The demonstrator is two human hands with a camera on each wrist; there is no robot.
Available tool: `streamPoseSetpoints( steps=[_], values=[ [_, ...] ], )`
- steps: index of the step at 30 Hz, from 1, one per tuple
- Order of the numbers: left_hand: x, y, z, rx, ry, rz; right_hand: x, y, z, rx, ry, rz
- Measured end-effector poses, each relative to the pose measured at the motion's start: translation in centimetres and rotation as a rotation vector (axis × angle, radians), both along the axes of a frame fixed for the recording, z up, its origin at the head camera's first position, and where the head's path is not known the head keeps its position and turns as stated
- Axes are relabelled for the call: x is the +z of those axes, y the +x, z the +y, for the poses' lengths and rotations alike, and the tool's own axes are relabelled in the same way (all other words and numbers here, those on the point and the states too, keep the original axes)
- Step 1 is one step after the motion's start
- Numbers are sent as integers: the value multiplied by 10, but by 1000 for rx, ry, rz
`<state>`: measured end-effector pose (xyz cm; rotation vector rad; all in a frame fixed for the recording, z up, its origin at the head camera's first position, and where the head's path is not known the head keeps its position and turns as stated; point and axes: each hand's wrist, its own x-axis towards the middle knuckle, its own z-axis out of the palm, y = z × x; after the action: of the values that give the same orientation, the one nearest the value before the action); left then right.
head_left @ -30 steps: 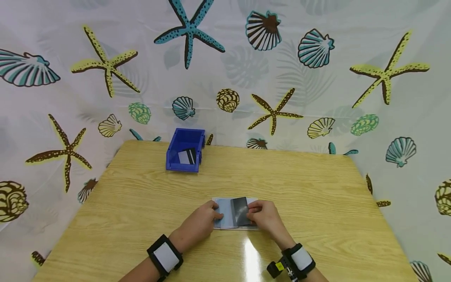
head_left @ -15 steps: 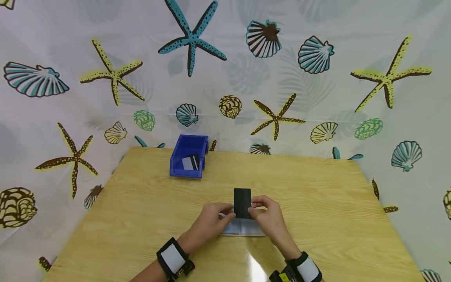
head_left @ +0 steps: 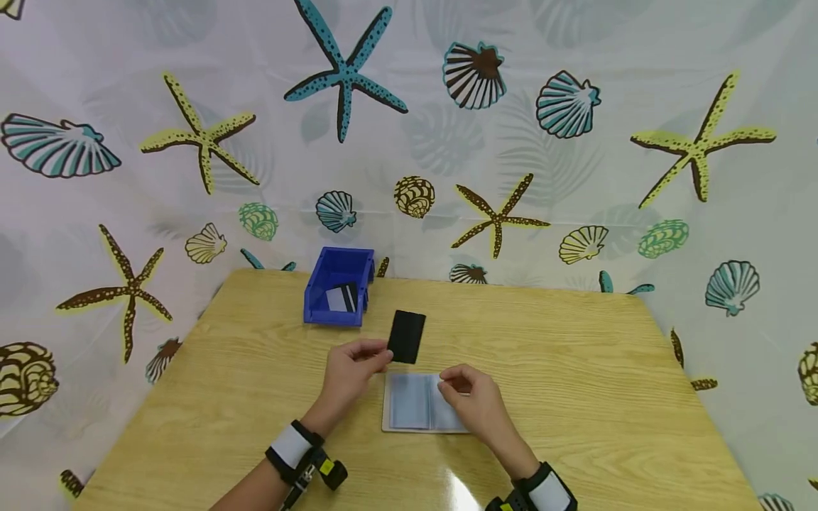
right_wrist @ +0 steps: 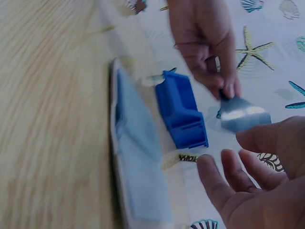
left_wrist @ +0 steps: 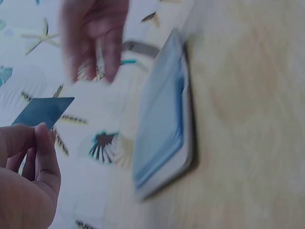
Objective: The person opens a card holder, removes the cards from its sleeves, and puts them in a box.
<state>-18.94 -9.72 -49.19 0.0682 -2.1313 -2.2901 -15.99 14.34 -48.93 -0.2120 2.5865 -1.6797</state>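
Note:
A black card [head_left: 406,336] is pinched by one corner between the thumb and fingers of my left hand [head_left: 350,374], raised above the table behind an opened card holder [head_left: 409,403]. In the left wrist view the card [left_wrist: 45,112] sticks out past the fingertips. The holder lies flat, with clear bluish plastic sleeves on both sides of its fold. My right hand [head_left: 474,399] hovers over the holder's right side, hiding part of it. The right wrist view shows that hand [right_wrist: 267,186] with fingers and thumb apart, nothing between them, near the card.
A blue plastic bin [head_left: 332,318] stands at the back left of the wooden table [head_left: 562,369]. Inside it lies a white card [head_left: 336,299] with a dark stripe. Behind the table hangs a cloth [head_left: 594,163] printed with shells and starfish.
The black card has come up off the holder, away from the right hand. My left hand now carries it leftward and farther back, while the right hand stays over the holder.

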Motion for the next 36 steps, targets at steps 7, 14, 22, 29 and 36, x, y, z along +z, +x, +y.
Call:
streamPoseSetpoints(
  steps=[7,14,22,29,36],
  values=[
    [7,-44,-56,216,-37,46,-20,4,6,158,240,50],
    [4,-78,-82,301,-137,25,-30,6,6,194,363,137],
    [-7,-116,-87,329,-273,28,-32,6,6,212,383,153],
    [-10,-130,-85,310,-368,-4,-28,6,4,207,397,105],
    [-10,-112,-88,305,-618,168,-30,4,-3,214,412,100]
  ],
)
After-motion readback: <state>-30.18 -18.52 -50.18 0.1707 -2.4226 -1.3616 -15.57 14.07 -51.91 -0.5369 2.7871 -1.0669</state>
